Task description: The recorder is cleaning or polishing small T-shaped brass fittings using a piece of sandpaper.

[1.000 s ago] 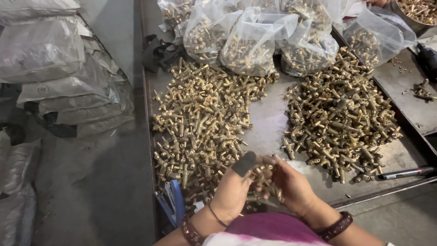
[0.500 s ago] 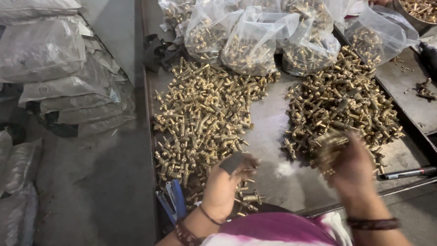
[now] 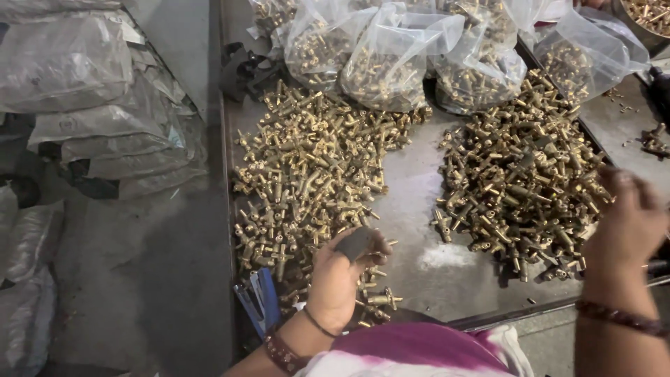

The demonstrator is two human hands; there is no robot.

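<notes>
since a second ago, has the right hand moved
Yes. The right hand has swung away from the left hand, out to the far edge of the right-hand pile of brass fittings.

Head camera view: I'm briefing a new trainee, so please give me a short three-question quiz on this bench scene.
1. True or false: the brass fittings lie in two separate piles on the metal tray.
2. Which hand is at the right pile? A) left hand B) right hand
3. Fill in: behind the piles stand clear plastic ____ filled with fittings.

Key:
1. True; the left pile lies apart.
2. B; the right hand is at its edge, the left hand at the left pile.
3. Bags.
</notes>
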